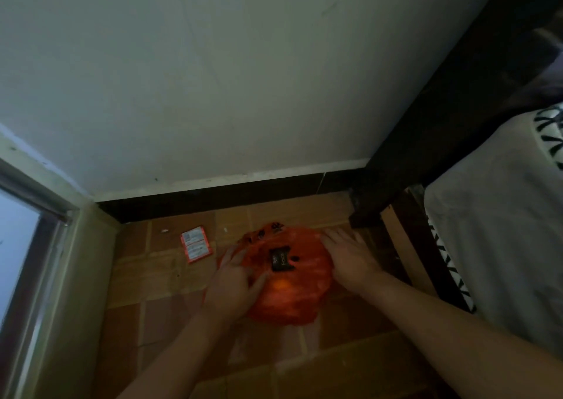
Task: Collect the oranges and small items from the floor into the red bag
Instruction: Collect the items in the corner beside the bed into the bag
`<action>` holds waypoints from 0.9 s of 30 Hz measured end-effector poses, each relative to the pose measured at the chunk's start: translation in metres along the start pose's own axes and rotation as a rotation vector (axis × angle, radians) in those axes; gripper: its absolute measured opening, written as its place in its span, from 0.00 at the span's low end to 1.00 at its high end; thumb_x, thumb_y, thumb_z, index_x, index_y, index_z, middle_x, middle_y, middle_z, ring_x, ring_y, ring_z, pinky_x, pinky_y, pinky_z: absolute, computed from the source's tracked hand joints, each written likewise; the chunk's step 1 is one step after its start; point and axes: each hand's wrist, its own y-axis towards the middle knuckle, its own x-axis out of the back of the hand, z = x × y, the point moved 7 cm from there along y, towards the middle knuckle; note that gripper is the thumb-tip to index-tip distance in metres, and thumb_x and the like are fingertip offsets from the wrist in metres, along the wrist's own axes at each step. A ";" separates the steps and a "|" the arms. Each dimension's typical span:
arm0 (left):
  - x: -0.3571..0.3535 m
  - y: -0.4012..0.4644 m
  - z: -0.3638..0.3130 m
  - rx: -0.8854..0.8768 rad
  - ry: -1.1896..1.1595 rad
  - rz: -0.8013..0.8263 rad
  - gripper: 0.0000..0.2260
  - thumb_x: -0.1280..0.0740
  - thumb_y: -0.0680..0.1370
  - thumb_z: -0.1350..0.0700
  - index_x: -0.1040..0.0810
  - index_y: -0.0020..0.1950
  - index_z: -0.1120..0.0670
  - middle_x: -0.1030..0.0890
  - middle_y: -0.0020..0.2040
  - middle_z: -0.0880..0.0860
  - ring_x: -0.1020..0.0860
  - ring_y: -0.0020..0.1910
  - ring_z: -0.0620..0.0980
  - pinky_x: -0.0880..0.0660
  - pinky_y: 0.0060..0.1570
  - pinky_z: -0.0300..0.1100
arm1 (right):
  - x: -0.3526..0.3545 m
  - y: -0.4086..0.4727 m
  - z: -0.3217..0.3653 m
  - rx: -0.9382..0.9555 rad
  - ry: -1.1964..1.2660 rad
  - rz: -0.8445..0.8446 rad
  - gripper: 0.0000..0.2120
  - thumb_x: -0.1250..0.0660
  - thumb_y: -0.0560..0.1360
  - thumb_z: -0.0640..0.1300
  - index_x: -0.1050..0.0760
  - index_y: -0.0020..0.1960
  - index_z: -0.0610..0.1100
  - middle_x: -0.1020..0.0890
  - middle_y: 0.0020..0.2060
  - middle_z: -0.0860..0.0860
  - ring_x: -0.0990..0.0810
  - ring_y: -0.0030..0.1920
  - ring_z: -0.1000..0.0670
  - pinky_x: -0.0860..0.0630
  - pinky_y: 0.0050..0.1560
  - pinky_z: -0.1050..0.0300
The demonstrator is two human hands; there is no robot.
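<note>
**Gathering the last of a floor spill into a red bag**

Crouching over a tiled floor [170,316] in a dim corner, a person sets both hands on the red bag [292,295], which lies bulging just in front of the dark skirting [231,196]. The left hand [230,282] rests on the bag's near-left side, fingers spread and laid flat across the plastic; the right hand [350,257] covers its far-right edge, fingers straight and slightly apart, pinching nothing. The hold looks meant to steady the slack plastic and keep its load from rolling out. An orange [281,286] glows through the film near the left fingertips, already inside. A small black packet [281,259] sits at the bag's middle; whether on top of the plastic or under it cannot be told. A red-and-white packet [196,244] lies on the tiles left of the bag, apart from it, seemingly yet to be collected. A white fleck [164,231] lies farther left. Patterned bedding [493,231] hangs to the bag's right.
</note>
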 end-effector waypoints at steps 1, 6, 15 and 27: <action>-0.001 0.000 -0.002 -0.012 -0.003 -0.029 0.30 0.50 0.77 0.30 0.13 0.44 0.46 0.28 0.77 0.49 0.42 0.82 0.53 0.41 0.79 0.54 | 0.013 0.001 0.004 -0.028 0.133 -0.143 0.29 0.37 0.80 0.43 0.36 0.80 0.50 0.33 0.78 0.51 0.37 0.78 0.48 0.41 0.77 0.47; -0.019 0.003 0.007 -0.058 -0.007 -0.019 0.21 0.39 0.74 0.38 0.13 0.48 0.50 0.20 0.69 0.53 0.31 0.76 0.58 0.33 0.74 0.60 | 0.060 0.011 0.076 0.170 0.380 -0.362 0.22 0.37 0.83 0.49 0.28 0.76 0.47 0.29 0.76 0.51 0.34 0.77 0.50 0.39 0.77 0.47; -0.021 -0.009 0.019 -0.033 0.221 0.171 0.39 0.30 0.77 0.50 0.45 0.84 0.45 0.51 0.85 0.47 0.55 0.84 0.55 0.50 0.79 0.62 | -0.044 0.028 0.100 0.286 -0.208 0.188 0.38 0.42 0.83 0.59 0.52 0.85 0.46 0.51 0.85 0.48 0.55 0.84 0.44 0.60 0.81 0.38; -0.007 -0.003 0.036 -0.003 0.128 0.087 0.38 0.29 0.75 0.42 0.43 0.82 0.40 0.50 0.85 0.48 0.53 0.84 0.57 0.48 0.80 0.63 | -0.046 0.024 0.012 0.041 -0.072 0.224 0.33 0.45 0.85 0.55 0.54 0.85 0.51 0.50 0.85 0.51 0.53 0.84 0.48 0.56 0.81 0.44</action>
